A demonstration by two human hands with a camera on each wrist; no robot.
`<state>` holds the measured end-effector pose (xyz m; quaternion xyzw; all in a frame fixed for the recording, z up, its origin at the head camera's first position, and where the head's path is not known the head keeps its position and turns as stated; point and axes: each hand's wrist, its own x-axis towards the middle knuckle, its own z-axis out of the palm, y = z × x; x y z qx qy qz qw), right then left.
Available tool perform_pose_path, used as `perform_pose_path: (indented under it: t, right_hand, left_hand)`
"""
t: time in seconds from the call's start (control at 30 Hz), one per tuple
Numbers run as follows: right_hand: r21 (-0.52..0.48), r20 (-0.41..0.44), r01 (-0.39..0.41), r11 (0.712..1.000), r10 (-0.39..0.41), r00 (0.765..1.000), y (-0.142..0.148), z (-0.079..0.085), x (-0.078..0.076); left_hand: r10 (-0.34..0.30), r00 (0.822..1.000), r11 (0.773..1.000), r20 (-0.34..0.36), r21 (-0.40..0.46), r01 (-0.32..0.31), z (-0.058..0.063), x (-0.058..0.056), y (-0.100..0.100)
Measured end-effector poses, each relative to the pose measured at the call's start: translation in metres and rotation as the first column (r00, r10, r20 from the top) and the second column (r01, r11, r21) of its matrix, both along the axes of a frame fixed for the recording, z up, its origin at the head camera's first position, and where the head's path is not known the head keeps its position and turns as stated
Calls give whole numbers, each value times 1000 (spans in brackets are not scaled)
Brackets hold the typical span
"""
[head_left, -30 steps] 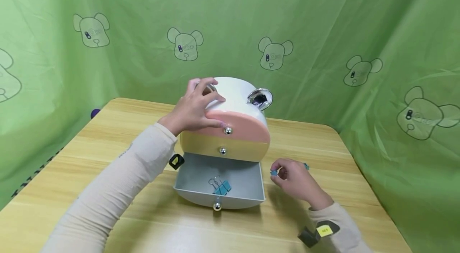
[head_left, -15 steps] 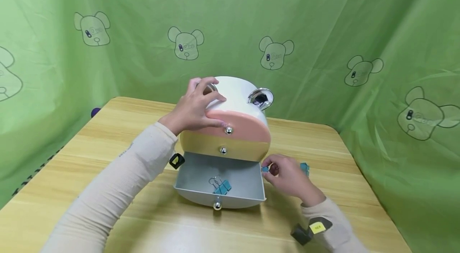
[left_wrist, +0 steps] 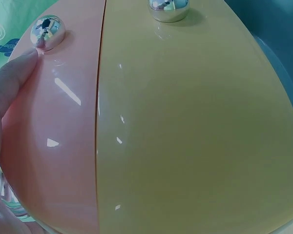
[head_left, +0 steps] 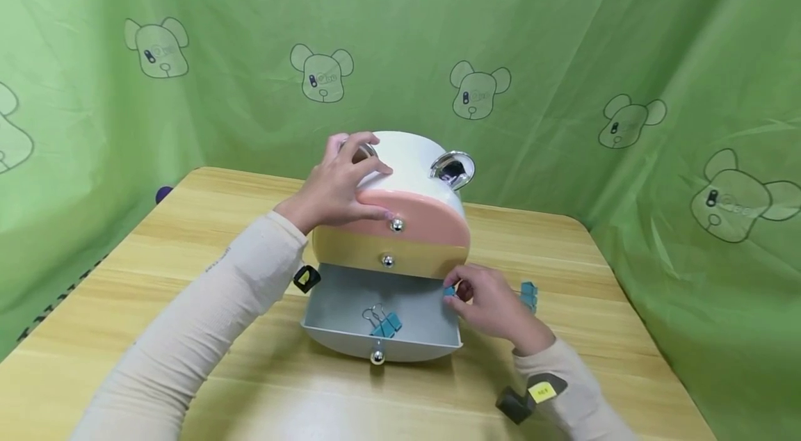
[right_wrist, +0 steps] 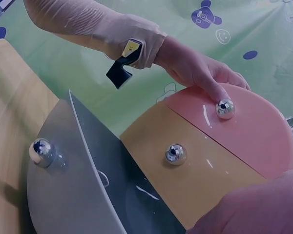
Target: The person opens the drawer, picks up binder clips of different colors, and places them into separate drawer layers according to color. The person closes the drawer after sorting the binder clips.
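Note:
A small drawer cabinet (head_left: 432, 149) with a white top and silver ears stands on the table, its pink (head_left: 432, 218) and yellow fronts closed. Its grey bottom drawer (head_left: 332, 302) is pulled out, with a teal binder clip (head_left: 386, 325) lying inside, wire handles raised. My left hand (head_left: 334, 187) grips the cabinet's upper left, fingers over the top by the ear, thumb on the pink front beside its knob (left_wrist: 48, 33). Between thumb and fingertips my right hand (head_left: 491, 302) pinches another teal binder clip (head_left: 449, 291), over the drawer's right edge.
Another teal binder clip (head_left: 529, 295) sits on the wooden table (head_left: 601, 357), just right of my right hand. Silver knobs stick out from the yellow front (head_left: 338, 250) and the grey drawer. A green curtain (head_left: 400, 23) hangs behind and at both sides.
My right hand has moved left with the pinched binder clip, from beside the drawer to over its right edge. More of the clip on the table now shows. The left hand stays put.

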<state>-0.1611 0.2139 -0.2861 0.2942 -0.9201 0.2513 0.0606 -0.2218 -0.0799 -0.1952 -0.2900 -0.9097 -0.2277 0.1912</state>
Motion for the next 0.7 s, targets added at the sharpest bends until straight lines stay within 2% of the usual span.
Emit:
perform_pose_path:
  t: [0.43,0.53,0.7]
  right_hand:
    - [-34,45,-53,998,55,997,-21,4,1]
    - [-57,26,-80,995,81,996,-27,-1,1]
    - [-102,-13,-112,988,111,994,-36,-19,-2]
  left_hand:
    - [6,1000,1000,8,-3,-6,1,0,0]
    - [5,1000,1000,4,1,-5,1,0,0]
    - [4,1000,1000,0,-3,-4,0,0,1]
